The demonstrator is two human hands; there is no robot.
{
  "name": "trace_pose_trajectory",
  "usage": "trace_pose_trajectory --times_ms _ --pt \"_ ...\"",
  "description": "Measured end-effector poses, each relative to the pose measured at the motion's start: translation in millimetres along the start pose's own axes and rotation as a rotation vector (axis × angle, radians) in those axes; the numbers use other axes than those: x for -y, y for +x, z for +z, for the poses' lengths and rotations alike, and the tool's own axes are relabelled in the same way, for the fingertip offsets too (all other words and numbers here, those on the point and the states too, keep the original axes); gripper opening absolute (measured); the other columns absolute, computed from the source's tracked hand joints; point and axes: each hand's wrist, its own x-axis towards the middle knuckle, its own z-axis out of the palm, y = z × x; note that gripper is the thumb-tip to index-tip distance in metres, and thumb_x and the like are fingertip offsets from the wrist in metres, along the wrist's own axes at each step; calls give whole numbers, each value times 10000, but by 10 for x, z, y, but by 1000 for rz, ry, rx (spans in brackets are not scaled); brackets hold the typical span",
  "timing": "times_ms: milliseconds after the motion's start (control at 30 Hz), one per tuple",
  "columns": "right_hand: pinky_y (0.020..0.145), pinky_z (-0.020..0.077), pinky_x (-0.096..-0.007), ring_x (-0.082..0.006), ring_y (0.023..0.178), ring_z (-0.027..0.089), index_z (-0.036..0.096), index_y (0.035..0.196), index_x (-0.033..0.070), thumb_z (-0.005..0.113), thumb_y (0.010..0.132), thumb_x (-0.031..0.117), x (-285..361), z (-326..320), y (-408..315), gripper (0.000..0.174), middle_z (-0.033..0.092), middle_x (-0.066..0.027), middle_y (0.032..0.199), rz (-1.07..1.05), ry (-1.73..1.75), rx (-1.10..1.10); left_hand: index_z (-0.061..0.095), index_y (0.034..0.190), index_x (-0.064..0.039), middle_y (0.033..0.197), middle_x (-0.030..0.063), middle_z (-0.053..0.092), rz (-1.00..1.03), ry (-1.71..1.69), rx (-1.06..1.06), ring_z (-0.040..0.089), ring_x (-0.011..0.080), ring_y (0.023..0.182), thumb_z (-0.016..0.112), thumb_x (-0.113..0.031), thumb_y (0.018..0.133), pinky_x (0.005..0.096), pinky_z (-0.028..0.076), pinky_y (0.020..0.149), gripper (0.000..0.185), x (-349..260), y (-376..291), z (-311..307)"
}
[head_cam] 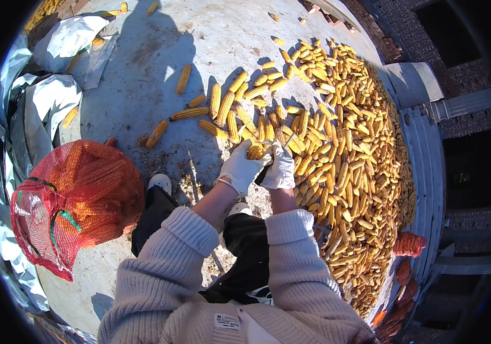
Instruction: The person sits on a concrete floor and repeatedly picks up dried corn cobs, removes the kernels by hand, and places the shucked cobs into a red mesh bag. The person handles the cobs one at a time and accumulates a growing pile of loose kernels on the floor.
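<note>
My left hand point(242, 168), in a white glove, is closed around a yellow corn cob point(255, 152), whose rounded end faces up towards me. Right beside it, my right hand point(280, 170), gloved too, grips a thin metal tool point(290, 140). Its shaft sticks out past the fingers on the far side, and a dark part, seemingly the handle, shows between the two hands. The fingers hide where the tool and the cob meet. Just beyond both hands lie loose husked corn cobs point(226, 105), which run into a large heap of corn point(353, 172) on the right.
A red mesh sack point(99, 193) full of cobs stands on the concrete floor point(151, 56) at my left. Silvery plastic sheeting point(52, 99) lies along the left edge. More red sacks point(408, 244) sit beyond the heap, near pale steps point(426, 172) and a brick wall.
</note>
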Motion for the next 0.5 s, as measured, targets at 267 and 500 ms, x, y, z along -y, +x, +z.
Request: trace_pose_trajectory --times_ms 267,500 --pt "616 468 -263 -110 672 541 627 1191 -16 692 906 217 -240 -420 404 373 623 -16 819 76 -190 -118 562 1119 -49 869 97 665 -423 -766 46 671 205 664 590 -429 973 336 580 568 408 -264 -5 -97" --pt "768 497 -291 -135 871 607 583 1275 -52 740 858 264 -633 -694 663 547 691 -70 1002 -100 -666 -120 563 1143 -38 884 138 686 -513 -942 117 693 267 661 380 -624 978 388 621 594 636 -319 3 -216"
